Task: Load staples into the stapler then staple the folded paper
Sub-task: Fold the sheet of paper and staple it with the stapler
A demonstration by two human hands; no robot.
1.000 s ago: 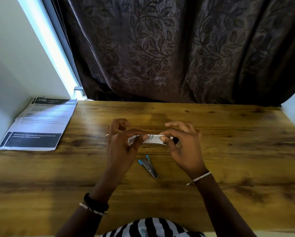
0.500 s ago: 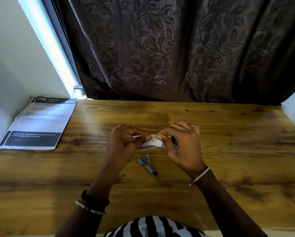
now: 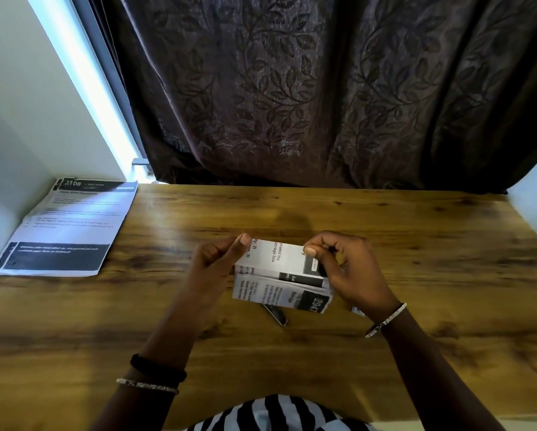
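1. head view, hands: the left hand (image 3: 220, 265) pinched the upper left edge of the folded paper (image 3: 279, 275) between thumb and fingers, the other fingers curled. the right hand (image 3: 351, 269) pinched the upper right edge the same way. both were closed on the paper and held it above the wooden table (image 3: 416, 244).
2. head view, task things: the paper hung partly unfolded, lower panels drooping toward the person. the stapler (image 3: 278, 315) lay on the table under it, only its near end showing. no staples could be seen.
3. head view, risks: the loose panels could fall further open, since only the top corners were gripped. the paper hid most of the stapler, so reaching for it blind could knock it aside. whether the stapler was loaded could not be told.
4. head view, counts: two hands, one folded paper, one stapler, one printed sheet (image 3: 71, 225) at the far left, well apart, and one small pale scrap (image 3: 358, 311) just beside the right wrist.
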